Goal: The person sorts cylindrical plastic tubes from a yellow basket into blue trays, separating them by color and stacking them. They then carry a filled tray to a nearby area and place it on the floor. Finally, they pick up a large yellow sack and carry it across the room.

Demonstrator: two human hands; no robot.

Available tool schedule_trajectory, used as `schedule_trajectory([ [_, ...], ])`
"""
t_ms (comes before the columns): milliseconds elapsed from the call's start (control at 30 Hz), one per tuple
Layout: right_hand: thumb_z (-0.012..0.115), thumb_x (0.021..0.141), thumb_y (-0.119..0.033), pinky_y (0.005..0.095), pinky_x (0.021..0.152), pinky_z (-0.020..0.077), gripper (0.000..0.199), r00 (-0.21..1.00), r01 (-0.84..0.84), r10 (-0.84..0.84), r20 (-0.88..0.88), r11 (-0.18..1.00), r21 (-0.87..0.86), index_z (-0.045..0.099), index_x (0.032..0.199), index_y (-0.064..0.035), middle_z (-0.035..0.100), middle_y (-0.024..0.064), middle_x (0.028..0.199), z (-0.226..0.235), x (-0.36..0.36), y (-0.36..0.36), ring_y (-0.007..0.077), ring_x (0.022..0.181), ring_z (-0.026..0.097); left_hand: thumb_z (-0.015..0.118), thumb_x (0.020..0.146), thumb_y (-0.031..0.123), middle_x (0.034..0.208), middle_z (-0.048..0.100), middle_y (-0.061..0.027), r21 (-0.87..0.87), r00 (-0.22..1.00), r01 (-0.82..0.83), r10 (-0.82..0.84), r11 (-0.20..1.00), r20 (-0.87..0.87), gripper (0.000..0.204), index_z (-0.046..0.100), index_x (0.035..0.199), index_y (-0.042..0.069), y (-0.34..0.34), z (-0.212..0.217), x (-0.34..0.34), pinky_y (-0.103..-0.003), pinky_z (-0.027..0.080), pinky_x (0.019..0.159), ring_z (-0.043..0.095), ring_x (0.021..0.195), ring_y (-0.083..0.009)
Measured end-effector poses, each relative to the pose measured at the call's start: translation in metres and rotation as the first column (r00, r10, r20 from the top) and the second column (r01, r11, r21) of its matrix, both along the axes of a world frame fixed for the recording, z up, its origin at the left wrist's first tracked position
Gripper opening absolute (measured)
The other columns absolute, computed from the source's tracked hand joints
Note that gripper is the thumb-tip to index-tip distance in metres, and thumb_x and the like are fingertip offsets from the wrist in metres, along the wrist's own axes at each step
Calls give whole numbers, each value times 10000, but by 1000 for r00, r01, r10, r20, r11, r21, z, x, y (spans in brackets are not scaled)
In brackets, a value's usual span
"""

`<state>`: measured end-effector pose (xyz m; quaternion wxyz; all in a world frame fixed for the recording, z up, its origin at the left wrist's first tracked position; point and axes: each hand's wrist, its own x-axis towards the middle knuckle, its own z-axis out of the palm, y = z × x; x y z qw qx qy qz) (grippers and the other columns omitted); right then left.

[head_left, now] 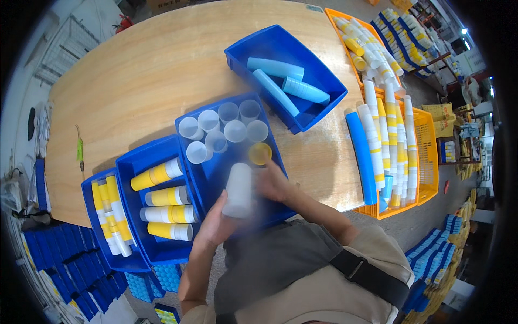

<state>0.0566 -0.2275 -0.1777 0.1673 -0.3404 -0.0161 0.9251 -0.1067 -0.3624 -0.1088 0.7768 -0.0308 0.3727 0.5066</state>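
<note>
A frosted white plastic cup (238, 190), slightly blurred, is gripped from its left side by my left hand (216, 220), tilted over the near part of a blue tray (277, 156). Just right of it, my right hand (274, 182) has its fingers closed against a yellow cup (260, 154), whose round mouth faces up; some of these fingers are hidden behind the white cup. Several translucent white cups (235, 131) stand mouth up in rows in the far half of the same tray.
Left of the tray, a blue bin (125, 178) and a narrower bin (141, 263) hold yellow-and-white cup stacks. A blue bin (232, 54) with light-blue stacks lies beyond. Orange crates (429, 156) full of stacks stand right. A green-handled tool (80, 150) rests on the wooden table (135, 81).
</note>
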Motion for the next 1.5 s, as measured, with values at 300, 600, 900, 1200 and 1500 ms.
schedule_trajectory([
  [300,453,1022,-574,542,1021,450,584,999,-41,23,44,879,476,456,1348,-90,592,130,1235,-38,-32,12,287,1184,586,440,1053,476,1211,573,-212,13,993,-115,115,993,-7,602,397,1457,31,-5,1,-8,-362,526,863,597,1042,-255],
  [600,541,973,-594,587,1160,301,944,989,-20,-9,147,980,197,198,1520,95,356,264,1526,-22,2,7,378,1403,396,514,1025,491,1371,469,-347,-36,949,-306,308,951,69,774,363,1377,-182,25,-47,-37,-440,415,1145,497,1312,-402],
  [900,521,1030,-403,533,1201,301,799,995,-78,83,-54,993,85,74,1534,25,169,349,1569,-22,-30,-10,477,1446,292,644,984,225,1261,600,-231,161,669,-321,344,933,-659,579,421,1422,-81,-8,-69,-119,-394,482,1062,628,1154,-319],
  [1200,626,988,-372,507,1177,351,792,961,-275,273,36,941,197,188,1489,56,269,278,1560,-1,-23,-27,384,1432,365,774,860,278,1131,656,-168,-75,206,-818,169,570,-964,625,512,1292,-89,68,-152,-234,-401,539,861,660,978,-294],
  [1500,616,992,-412,457,1151,351,731,929,-339,365,65,765,548,280,1546,-75,400,167,1529,38,-20,-52,277,1387,428,467,981,484,1110,662,-213,296,920,-325,373,898,-123,631,510,1316,-48,-68,6,-103,-379,573,813,679,907,-282],
])
